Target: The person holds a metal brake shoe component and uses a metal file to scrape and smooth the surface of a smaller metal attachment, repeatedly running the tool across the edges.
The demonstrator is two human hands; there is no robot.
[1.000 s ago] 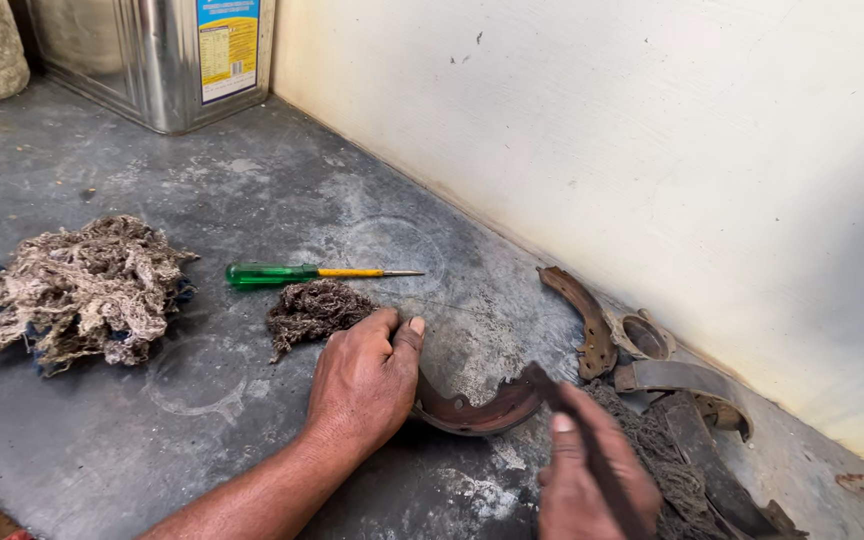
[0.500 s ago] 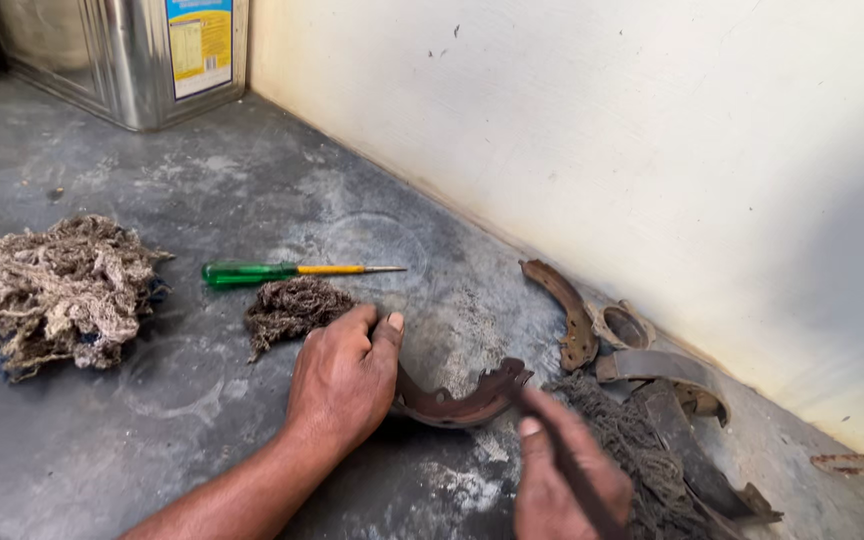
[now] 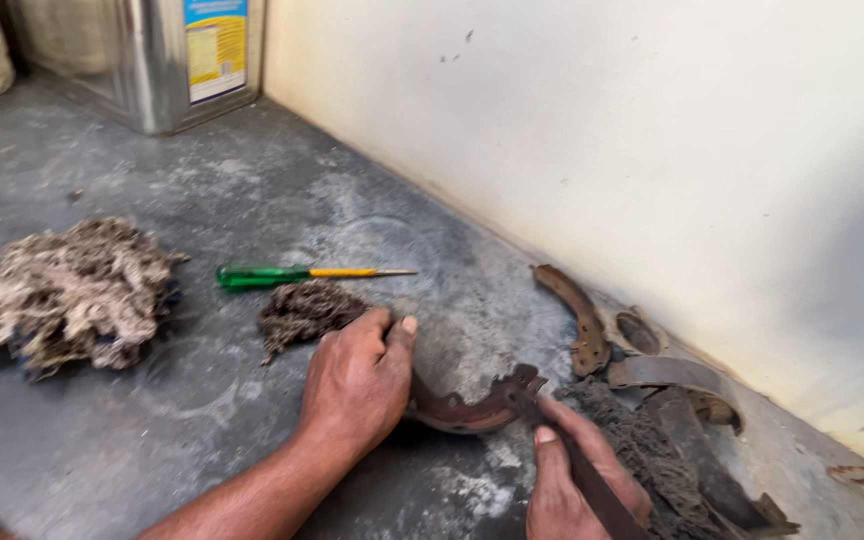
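Two bare hands at work on one curved rusty shoe (image 3: 472, 408), flat on the grey floor (image 3: 202, 440) a little out from the wall. Left hand (image 3: 357, 385) pressed palm-down over its left end, fingers close together and curled over the metal, thumb stretched along the arc. Right hand (image 3: 577, 480) clamped round a flat dark strip (image 3: 607, 500), with the strip's tip touching the shoe's right end.

By the look of it, partly cleaned at most: brown rust all along the visible arc, pale dust and scrapings on the floor just below and beside it.

Lying apart from both hands: a small dark wad (image 3: 302, 310) of fibre just beyond the left knuckles, a green-handled screwdriver (image 3: 292, 274) beyond that, a larger pale wad (image 3: 62, 290) well to the left. Along the wall on the right, more curved rusty pieces (image 3: 577, 315) amid dark fibrous matter; hard to tell whether any is cleaned. Far back, a metal tin (image 3: 152, 70).
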